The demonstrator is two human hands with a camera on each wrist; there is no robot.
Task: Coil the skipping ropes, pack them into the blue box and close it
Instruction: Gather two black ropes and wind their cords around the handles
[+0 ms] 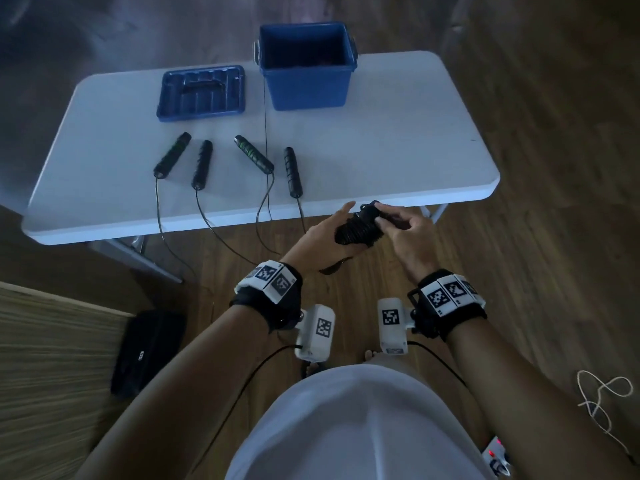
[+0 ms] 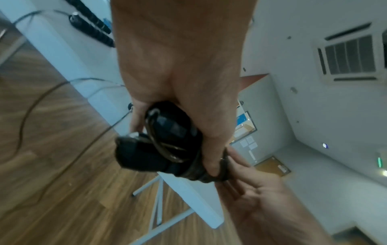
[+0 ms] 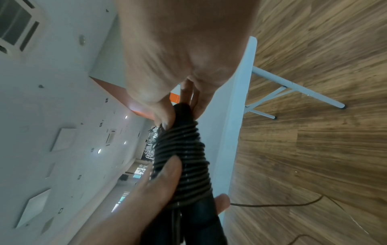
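A black skipping rope [image 1: 358, 227] is wound in tight turns round its own two handles. My left hand [image 1: 325, 233] grips this bundle [image 2: 167, 145] from below, just in front of the table's near edge. My right hand [image 1: 398, 226] pinches the bundle's far end [image 3: 184, 112] between thumb and fingers. The blue box [image 1: 306, 65] stands open at the back of the white table [image 1: 398, 150]. Its lid [image 1: 202, 93] lies upside down to the box's left. Four more black handles, such as one with green marks [image 1: 252, 154], lie on the table.
The cords [image 1: 207, 220] of the handles on the table hang over its near edge to the wooden floor. A black bag [image 1: 149, 351] lies on the floor at left beside a wooden board. A white cord [image 1: 602, 400] lies on the floor at right.
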